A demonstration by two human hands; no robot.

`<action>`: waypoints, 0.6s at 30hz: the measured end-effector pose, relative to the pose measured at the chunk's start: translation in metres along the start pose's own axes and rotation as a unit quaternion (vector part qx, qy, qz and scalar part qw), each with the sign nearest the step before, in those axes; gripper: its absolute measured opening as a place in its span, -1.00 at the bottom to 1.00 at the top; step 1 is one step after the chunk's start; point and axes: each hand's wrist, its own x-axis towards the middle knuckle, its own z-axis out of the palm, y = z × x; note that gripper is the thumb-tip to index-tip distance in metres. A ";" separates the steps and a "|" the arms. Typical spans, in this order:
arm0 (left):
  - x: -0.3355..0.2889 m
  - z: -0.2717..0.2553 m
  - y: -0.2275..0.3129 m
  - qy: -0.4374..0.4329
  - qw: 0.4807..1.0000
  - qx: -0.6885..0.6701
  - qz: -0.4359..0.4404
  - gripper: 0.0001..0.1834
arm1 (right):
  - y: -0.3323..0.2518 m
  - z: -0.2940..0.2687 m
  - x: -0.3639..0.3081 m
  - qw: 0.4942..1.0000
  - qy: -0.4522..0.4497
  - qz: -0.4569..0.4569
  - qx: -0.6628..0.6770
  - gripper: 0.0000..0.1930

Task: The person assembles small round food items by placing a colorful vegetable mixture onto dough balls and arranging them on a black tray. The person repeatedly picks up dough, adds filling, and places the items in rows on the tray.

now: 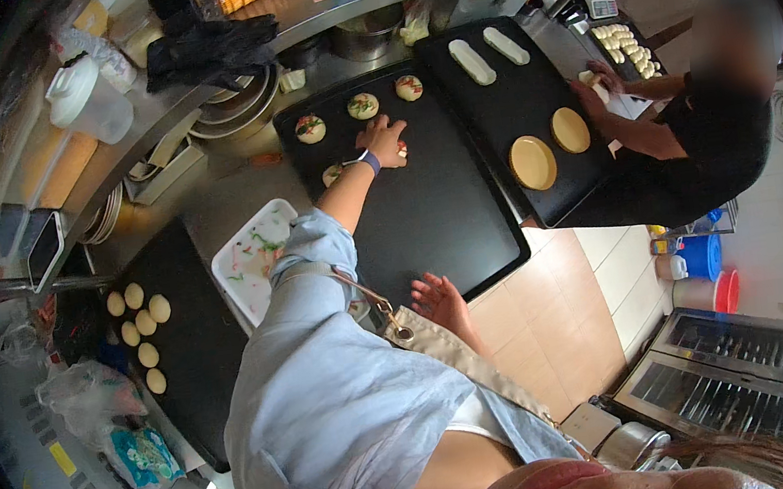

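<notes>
My left hand, a band at its wrist, is over a large black baking tray. Its fingers curl down round a dough ball with red and green topping, partly hidden beneath them. Another topped ball sits by the wrist, and a row of topped balls lies along the tray's far end. Palm up and fingers apart, my right hand hovers at the near edge of that tray, holding nothing. A white tub with red and green scraps stands beside my left arm.
At left, another black tray bears several plain dough balls. The right-hand tray carries two round tart shells and two long pale moulds. A co-worker handles dough beyond it. A metal shelf overhangs the far side.
</notes>
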 end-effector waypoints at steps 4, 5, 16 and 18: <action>0.006 0.026 0.018 -0.074 0.991 -0.010 -0.115 -0.17 | -0.004 -0.005 -0.008 1.000 0.019 -0.011 0.005 -0.48; 0.004 0.030 0.022 -0.063 0.985 -0.028 -0.156 -0.18 | -0.004 -0.007 -0.009 1.000 0.025 -0.011 0.008 -0.47; -0.079 0.030 0.028 0.129 0.988 0.008 0.081 -0.05 | -0.006 0.000 0.003 1.000 0.002 0.004 0.009 -0.53; -0.091 0.041 0.020 0.090 0.990 0.046 0.098 -0.01 | -0.008 0.007 0.003 1.000 0.000 0.009 -0.009 -0.55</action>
